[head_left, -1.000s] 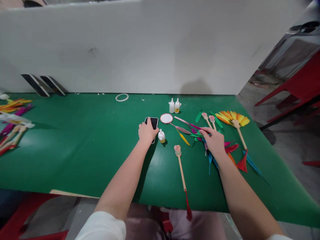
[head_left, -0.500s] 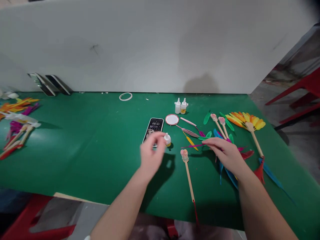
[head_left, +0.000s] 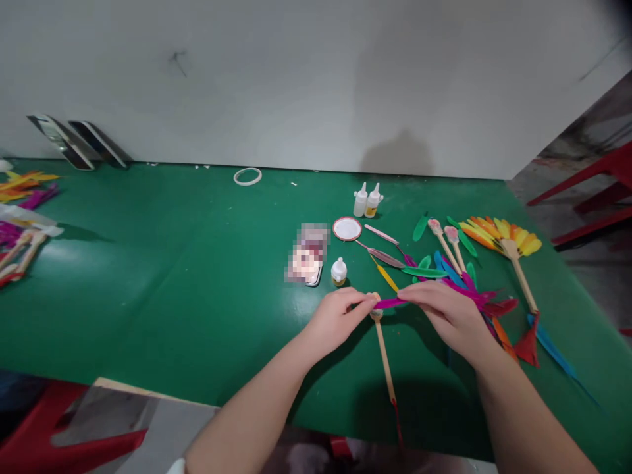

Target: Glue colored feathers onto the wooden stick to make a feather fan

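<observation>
A magenta feather [head_left: 390, 303] is stretched between my two hands above the green table. My left hand [head_left: 342, 315] pinches its left end, and my right hand [head_left: 447, 313] grips the other end with the fingers close together. Below the feather lies a wooden stick [head_left: 385, 355], its rounded top partly hidden by my left fingers and a red tassel [head_left: 397, 424] at its lower end. A small white glue bottle [head_left: 338, 271] stands just beyond my left hand. Loose magenta, green and blue feathers [head_left: 474, 289] lie beyond my right hand.
Two more glue bottles [head_left: 367, 201] stand behind a round white dish [head_left: 347, 229]. A phone [head_left: 314, 275] lies left of them. At right is a yellow-orange feather fan [head_left: 513, 253]; two sticks [head_left: 447, 247] lie beside it. More feathers [head_left: 29, 187] are at far left, near two leaning phones [head_left: 74, 145].
My left hand has moved right and down from beside the glue bottle to the feather's left end. My right hand still holds the feather, now over the stick's top. The view has shifted slightly.
</observation>
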A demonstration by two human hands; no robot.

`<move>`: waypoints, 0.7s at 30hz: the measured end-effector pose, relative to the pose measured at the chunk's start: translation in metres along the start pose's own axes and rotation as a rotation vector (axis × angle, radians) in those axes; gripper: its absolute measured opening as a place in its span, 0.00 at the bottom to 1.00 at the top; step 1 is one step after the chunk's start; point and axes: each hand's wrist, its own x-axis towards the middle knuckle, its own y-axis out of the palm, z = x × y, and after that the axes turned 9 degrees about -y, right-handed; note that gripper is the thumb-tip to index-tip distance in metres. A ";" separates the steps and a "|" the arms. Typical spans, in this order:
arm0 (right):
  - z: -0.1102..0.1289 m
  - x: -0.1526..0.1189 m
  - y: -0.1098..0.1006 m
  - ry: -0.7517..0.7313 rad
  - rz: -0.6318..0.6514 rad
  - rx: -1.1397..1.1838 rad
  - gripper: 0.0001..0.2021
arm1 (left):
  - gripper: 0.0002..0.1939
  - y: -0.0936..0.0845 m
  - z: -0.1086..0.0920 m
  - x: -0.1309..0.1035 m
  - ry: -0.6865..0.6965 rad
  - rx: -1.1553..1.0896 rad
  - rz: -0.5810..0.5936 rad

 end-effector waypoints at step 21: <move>-0.027 -0.020 -0.042 0.702 -0.849 -0.365 0.13 | 0.14 0.004 -0.007 -0.002 -0.283 -0.376 0.279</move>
